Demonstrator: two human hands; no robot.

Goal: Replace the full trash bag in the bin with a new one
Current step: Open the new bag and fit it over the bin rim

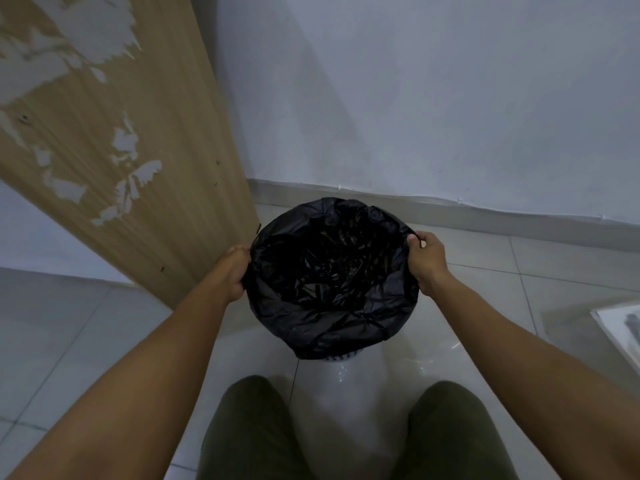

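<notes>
A black trash bag (pixel 332 271) is seen at centre frame, its mouth stretched round and folded over the rim of a bin (pixel 334 357), of which only a pale perforated strip shows under the bag's lower edge. The bin stands on the tiled floor (pixel 485 271), close to the white wall (pixel 415 98) at the top of the frame and just right of a worn wooden panel (pixel 104 116) that fills the upper left. The left hand (pixel 233 271) is closed on the bag's edge at the left side of the rim; the right hand (pixel 427 261) is pinched on the edge at the right side, thumb on top. The bag therefore lies directly between the hands, the opening facing up at the camera, the bin's long axis running vertically, away from the viewer. Both hands are about equally near; neither is favoured. The inside is dark and crinkled; whether it is full or holds nothing cannot be told. Which step is in hand is a judgement only: either the edge is being freed for lifting out or a liner is being seated. Either way the coming move runs along the vertical axis, with both sides kept level so the thin film is not torn. A white flat object (pixel 623 327) is cut off at the right edge.
</notes>
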